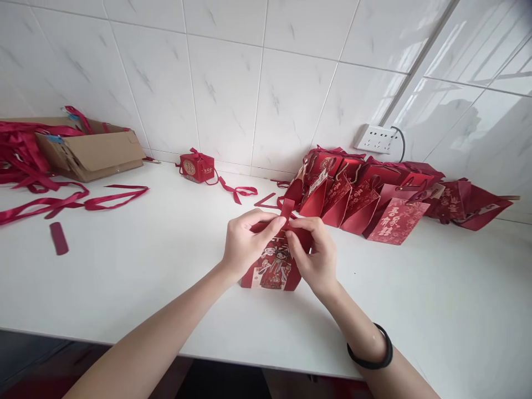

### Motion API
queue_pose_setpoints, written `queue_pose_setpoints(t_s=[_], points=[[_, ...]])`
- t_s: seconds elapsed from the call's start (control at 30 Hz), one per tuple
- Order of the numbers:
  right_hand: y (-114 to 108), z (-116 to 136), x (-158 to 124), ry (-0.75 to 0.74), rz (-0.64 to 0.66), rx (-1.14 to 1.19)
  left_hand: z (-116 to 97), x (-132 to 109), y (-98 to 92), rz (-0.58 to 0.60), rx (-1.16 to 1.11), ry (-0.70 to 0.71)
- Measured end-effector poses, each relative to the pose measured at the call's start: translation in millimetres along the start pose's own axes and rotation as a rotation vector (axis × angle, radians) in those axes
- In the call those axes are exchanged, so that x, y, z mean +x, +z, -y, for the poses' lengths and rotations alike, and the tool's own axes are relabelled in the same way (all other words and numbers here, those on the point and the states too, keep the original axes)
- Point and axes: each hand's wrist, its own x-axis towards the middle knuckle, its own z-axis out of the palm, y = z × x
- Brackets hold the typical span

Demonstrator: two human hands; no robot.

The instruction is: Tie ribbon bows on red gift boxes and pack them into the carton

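Observation:
A small red gift bag [272, 269] printed with two figures stands on the white table [137, 277] in front of me. Both hands are at its top. My left hand [245, 241] pinches a dark red ribbon [286, 209] whose end sticks up above the bag. My right hand [316, 255] is closed on the same ribbon and the bag's top edge from the right. A black band sits on my right wrist [371, 349].
A pile of red gift bags [374, 194] lies at the back right under a wall socket [378, 138]. A tied red box [197, 167] stands by the wall. A cardboard box [89, 149] and loose ribbons [62, 202] lie left. A short ribbon piece [59, 238] lies apart.

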Motion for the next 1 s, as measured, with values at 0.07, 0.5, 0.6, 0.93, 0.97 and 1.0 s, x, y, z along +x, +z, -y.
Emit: queue_pose_setpoints(t_s=[0.07,0.5,0.6,0.93,0.97,1.0], points=[[0.8,0.3,0.0,0.016,-0.005,0.007,-0.1,-0.6,0.3,-0.011,0.005,-0.036],[3.0,4.8,0.8,0.087,-0.015,0.036,-1.7,-1.4,-0.3,-0.007,-0.004,-0.08],[2.6,5.0,1.3,0.09,-0.016,0.042,-1.6,-1.0,-0.4,-0.013,-0.005,-0.085],[5.4,2.0,0.1,0.159,0.012,0.148,-1.5,-1.3,-2.6,0.028,-0.005,-0.042],[5.3,1.7,0.1,0.166,0.007,0.145,-0.5,-1.7,-3.9,0.049,-0.007,-0.006],[5.1,1.6,0.1,0.176,0.003,0.141,0.6,-2.2,-5.3,0.078,-0.013,0.036]])
